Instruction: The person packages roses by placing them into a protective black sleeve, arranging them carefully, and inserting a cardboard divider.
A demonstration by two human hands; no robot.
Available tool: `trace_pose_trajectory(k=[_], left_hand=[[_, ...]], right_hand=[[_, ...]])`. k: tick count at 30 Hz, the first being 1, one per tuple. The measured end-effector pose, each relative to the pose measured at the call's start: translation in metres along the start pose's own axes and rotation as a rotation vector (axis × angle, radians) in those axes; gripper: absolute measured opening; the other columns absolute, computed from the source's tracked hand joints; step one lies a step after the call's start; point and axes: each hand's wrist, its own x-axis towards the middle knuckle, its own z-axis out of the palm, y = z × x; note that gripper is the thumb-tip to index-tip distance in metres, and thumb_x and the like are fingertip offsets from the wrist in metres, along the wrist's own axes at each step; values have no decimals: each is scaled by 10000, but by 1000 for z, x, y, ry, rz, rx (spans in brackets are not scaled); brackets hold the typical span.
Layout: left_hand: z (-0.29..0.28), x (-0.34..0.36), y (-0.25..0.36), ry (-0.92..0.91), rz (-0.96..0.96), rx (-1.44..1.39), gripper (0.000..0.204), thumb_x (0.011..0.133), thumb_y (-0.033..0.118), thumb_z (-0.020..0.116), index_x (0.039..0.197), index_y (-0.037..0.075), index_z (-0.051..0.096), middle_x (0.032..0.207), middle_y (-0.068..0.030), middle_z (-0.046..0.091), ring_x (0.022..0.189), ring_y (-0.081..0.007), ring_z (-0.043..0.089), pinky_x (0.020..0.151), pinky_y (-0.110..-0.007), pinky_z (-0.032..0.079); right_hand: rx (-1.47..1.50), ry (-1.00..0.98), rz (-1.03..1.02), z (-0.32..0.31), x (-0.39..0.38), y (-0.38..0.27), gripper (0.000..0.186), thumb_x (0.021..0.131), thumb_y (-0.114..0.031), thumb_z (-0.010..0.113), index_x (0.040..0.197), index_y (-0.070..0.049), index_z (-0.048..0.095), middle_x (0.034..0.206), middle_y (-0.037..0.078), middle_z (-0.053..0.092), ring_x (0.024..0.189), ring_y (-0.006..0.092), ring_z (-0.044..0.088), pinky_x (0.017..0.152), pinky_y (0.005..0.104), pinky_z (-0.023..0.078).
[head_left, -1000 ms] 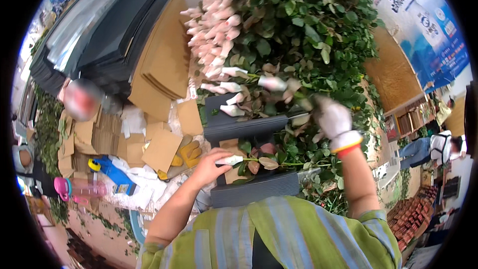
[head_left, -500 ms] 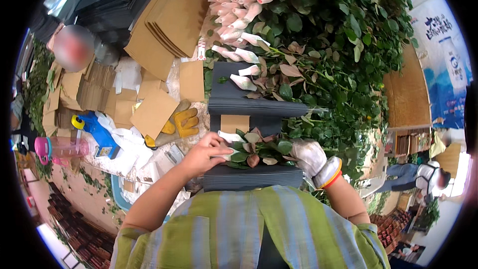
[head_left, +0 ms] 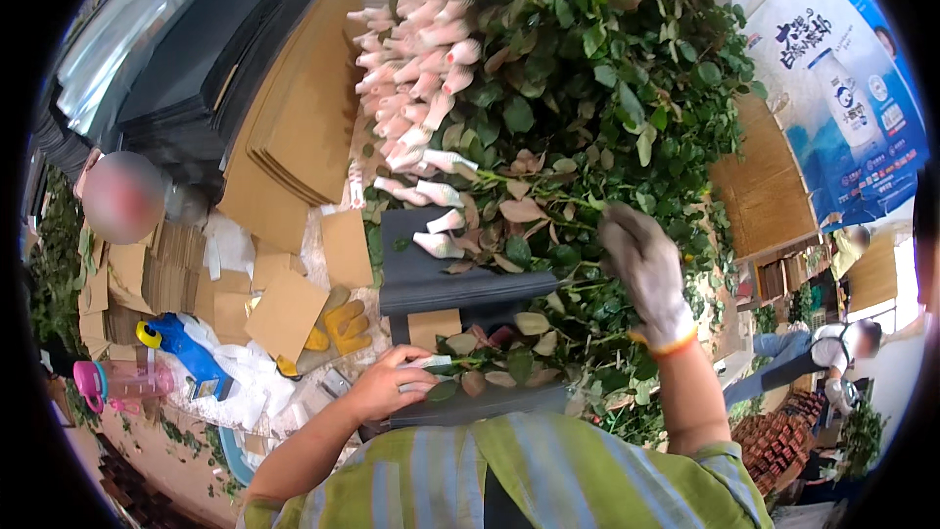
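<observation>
Rose stem: lies roughly horizontal across the dark grey tray, on its near edge. Bud end, sleeved in white mesh, points left; green and brownish leaves spread to the right. 1 stem only. Heap of roses sits just beyond the tray, pink sleeved buds facing left.

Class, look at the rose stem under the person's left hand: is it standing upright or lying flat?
Lying flat. The rose stem stretches sideways across the dark tray, with the left hand gripping its wrapped bud end.
</observation>
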Motion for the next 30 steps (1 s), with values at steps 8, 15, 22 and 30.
trace_pose_trajectory(k=[8,15,22,30], left_hand=[[0,9,-8,-7,-55,-39,550,768,113,723,1294,58,573,1292,-127,560,1224,-304,524,1050,-373,432],[-8,6,-5,-41,-118,-27,566,753,73,728,1291,53,553,1289,-120,569,1237,-287,525,1061,-362,421],[-7,6,-24,-60,-12,23,629,684,-6,741,1282,39,551,1317,-131,572,1251,-292,533,1074,-371,418],[-5,2,-19,16,-67,54,594,668,84,757,1247,96,628,1280,-98,619,1201,-293,575,1025,-371,458]], right_hand=[[-875,-298,-248,34,66,55,478,814,-160,592,1281,-64,558,928,200,703,809,369,695,736,457,563],[-667,-53,-497,-63,33,-2,438,761,-165,718,1170,-54,610,789,146,683,718,330,679,645,428,552],[-657,-717,-319,38,-2,121,507,741,-222,694,1241,-208,613,894,147,703,816,365,682,725,407,575],[-750,-72,-291,-13,34,28,152,806,-151,594,920,-76,661,725,155,679,699,302,698,601,466,564]])
